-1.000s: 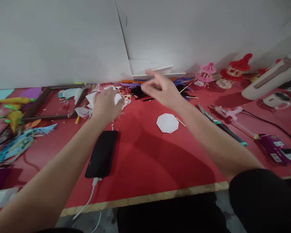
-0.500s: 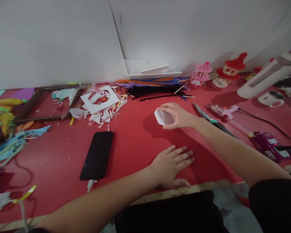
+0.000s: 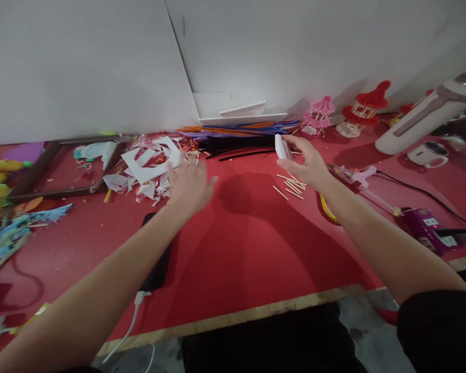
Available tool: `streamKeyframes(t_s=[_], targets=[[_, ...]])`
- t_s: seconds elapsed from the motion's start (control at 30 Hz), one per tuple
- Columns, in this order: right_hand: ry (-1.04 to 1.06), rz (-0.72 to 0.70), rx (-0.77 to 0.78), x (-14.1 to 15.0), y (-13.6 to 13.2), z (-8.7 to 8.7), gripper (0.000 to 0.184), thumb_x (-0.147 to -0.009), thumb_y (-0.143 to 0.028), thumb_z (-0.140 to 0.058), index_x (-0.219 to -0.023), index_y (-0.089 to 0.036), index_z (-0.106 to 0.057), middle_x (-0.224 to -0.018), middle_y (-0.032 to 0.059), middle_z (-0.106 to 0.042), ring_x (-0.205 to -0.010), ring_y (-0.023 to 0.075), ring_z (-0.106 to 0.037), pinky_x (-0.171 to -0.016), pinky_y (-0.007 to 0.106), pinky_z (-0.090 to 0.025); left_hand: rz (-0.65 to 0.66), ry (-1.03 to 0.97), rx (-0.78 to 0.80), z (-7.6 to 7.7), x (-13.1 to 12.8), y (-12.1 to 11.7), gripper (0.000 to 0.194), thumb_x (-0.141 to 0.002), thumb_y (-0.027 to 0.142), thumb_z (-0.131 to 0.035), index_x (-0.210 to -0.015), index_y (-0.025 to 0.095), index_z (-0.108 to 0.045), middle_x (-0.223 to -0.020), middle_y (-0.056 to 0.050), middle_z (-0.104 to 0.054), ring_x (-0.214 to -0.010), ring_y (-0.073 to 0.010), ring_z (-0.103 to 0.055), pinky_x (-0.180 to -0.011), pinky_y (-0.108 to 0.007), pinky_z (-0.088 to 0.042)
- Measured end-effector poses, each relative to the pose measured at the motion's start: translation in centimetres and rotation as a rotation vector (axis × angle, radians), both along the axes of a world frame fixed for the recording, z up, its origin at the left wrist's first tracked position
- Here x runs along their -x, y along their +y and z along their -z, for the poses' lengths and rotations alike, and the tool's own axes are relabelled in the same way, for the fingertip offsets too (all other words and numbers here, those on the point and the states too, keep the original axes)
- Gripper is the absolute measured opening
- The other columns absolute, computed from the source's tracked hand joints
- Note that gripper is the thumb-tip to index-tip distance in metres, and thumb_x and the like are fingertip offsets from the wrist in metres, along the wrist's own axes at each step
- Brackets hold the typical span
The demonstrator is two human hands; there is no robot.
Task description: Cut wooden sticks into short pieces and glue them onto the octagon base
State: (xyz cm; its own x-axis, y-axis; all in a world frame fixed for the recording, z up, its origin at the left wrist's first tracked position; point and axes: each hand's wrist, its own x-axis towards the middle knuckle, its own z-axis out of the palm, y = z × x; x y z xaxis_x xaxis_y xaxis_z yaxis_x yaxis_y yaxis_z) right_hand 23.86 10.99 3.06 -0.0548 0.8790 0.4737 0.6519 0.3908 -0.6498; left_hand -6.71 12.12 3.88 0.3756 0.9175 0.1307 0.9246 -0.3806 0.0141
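My right hand (image 3: 307, 161) grips a small white box-like piece (image 3: 282, 147) between thumb and fingers, raised off the table and turned edge-on. Below it several short wooden sticks (image 3: 291, 186) lie loose on the red tabletop (image 3: 233, 259). To the left, my left hand (image 3: 190, 186) is slightly blurred, with its thumb held away from the fingers and nothing visible in it. Its fingertips reach the edge of the white scraps (image 3: 147, 189) and a cut-out white sheet (image 3: 143, 173). Under my left forearm a black phone (image 3: 161, 269) is partly hidden.
Pipe cleaners (image 3: 241, 132) lie along the wall. Behind at right stand a pink pavilion model (image 3: 317, 115), a red one (image 3: 363, 111), a thermos (image 3: 419, 122) and a mug (image 3: 429, 154). A glue gun (image 3: 353, 176) and purple power box (image 3: 427, 228) trail cords. A yellow-handled tool (image 3: 328, 210) is partly covered.
My left hand has moved from the front edge left and back to the scraps. My right hand has lifted and tilted the white piece. Wooden sticks now lie on the table.
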Motion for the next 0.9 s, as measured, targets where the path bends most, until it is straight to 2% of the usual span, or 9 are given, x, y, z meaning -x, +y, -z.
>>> streamKeyframes(t_s=[0.13, 0.23, 0.37, 0.47, 0.6, 0.7, 0.73, 0.8, 0.9], targets=[[0.035, -0.016, 0.004, 2.2, 0.5, 0.1, 0.072, -0.074, -0.067, -0.063, -0.129, -0.021, -0.054, -0.129, 0.0119, -0.059, -0.118, 0.0294, -0.055, -0.102, 0.050, -0.042, 0.459, 0.064, 0.246, 2.0, -6.4, -4.6, 0.064, -0.092, 0.057, -0.039, -0.149, 0.027, -0.035, -0.161, -0.001, -0.026, -0.150, -0.0252, -0.015, -0.120, -0.048, -0.009], [0.056, -0.039, -0.002, 3.6, 0.4, -0.3, 0.070, -0.077, -0.068, -0.059, -0.130, -0.023, -0.052, -0.130, 0.0103, -0.058, -0.119, 0.0277, -0.054, -0.103, 0.048, -0.042, 0.482, 0.095, 0.287, 3.3, -8.1, -4.6, 0.073, -0.090, 0.065, -0.035, -0.153, 0.028, -0.025, -0.161, 0.002, -0.024, -0.150, -0.0215, -0.014, -0.122, -0.044, -0.007], [0.089, -0.030, -0.010, 3.7, -0.1, -0.8, 0.069, -0.077, -0.070, -0.057, -0.129, -0.024, -0.052, -0.130, 0.0097, -0.058, -0.119, 0.0280, -0.054, -0.104, 0.049, -0.041, 0.220, 0.130, 0.240, 1.8, -3.0, 0.5, 0.079, -0.095, 0.054, -0.030, -0.152, 0.000, -0.019, -0.161, -0.022, -0.011, -0.150, -0.0362, -0.001, -0.115, -0.061, 0.004], [0.122, -0.035, 0.007, 3.1, -0.6, -0.7, 0.067, -0.076, -0.067, -0.060, -0.128, -0.025, -0.053, -0.130, 0.0091, -0.058, -0.119, 0.0280, -0.054, -0.105, 0.051, -0.041, 0.145, 0.169, 0.296, -0.1, 2.5, 2.5, 0.098, -0.086, 0.065, -0.041, -0.152, -0.003, -0.013, -0.160, -0.025, -0.003, -0.149, -0.0397, 0.003, -0.115, -0.062, -0.003], [0.146, -0.040, 0.046, 3.4, -0.9, -0.3, 0.067, -0.076, -0.067, -0.061, -0.126, -0.024, -0.055, -0.129, 0.0102, -0.059, -0.118, 0.0285, -0.055, -0.105, 0.052, -0.040, 0.251, 0.250, 0.469, -0.3, 5.2, -1.1, 0.148, -0.045, 0.079, -0.070, -0.154, 0.007, -0.002, -0.160, -0.024, 0.010, -0.146, -0.0458, 0.010, -0.115, -0.059, -0.002], [0.139, -0.062, 0.048, 4.4, -1.1, -0.2, 0.066, -0.076, -0.068, -0.060, -0.126, -0.025, -0.055, -0.130, 0.0095, -0.060, -0.118, 0.0280, -0.055, -0.104, 0.051, -0.040, 0.470, 0.224, 0.501, 0.1, 4.7, -3.3, 0.146, -0.039, 0.083, -0.068, -0.155, 0.014, -0.013, -0.162, -0.018, 0.000, -0.148, -0.0424, 0.002, -0.117, -0.056, 0.000], [0.137, -0.071, 0.043, 4.7, -1.1, -0.3, 0.065, -0.076, -0.068, -0.059, -0.126, -0.025, -0.055, -0.130, 0.0092, -0.060, -0.118, 0.0278, -0.055, -0.105, 0.050, -0.040, 0.464, 0.192, 0.451, -0.1, 4.7, -3.0, 0.136, -0.043, 0.084, -0.065, -0.153, 0.016, -0.023, -0.162, -0.016, -0.011, -0.149, -0.0408, -0.005, -0.117, -0.055, -0.001], [0.134, -0.086, 0.031, 5.1, -1.3, -0.6, 0.065, -0.077, -0.067, -0.059, -0.126, -0.025, -0.055, -0.130, 0.0093, -0.059, -0.119, 0.0274, -0.055, -0.105, 0.049, -0.039, 0.220, 0.043, 0.151, -1.3, 5.2, -0.9, 0.113, -0.055, 0.088, -0.055, -0.144, 0.020, -0.042, -0.158, -0.009, -0.031, -0.147, -0.0345, -0.020, -0.119, -0.048, -0.002], [0.130, -0.084, 0.021, 5.2, -1.5, -0.9, 0.064, -0.078, -0.066, -0.059, -0.126, -0.025, -0.054, -0.130, 0.0095, -0.060, -0.118, 0.0272, -0.055, -0.104, 0.049, -0.040, -0.075, -0.055, -0.081, -4.2, 6.5, 3.5, 0.091, -0.088, 0.075, -0.021, -0.148, 0.007, -0.027, -0.163, -0.012, -0.012, -0.148, -0.0384, 0.000, -0.113, -0.058, 0.015]])
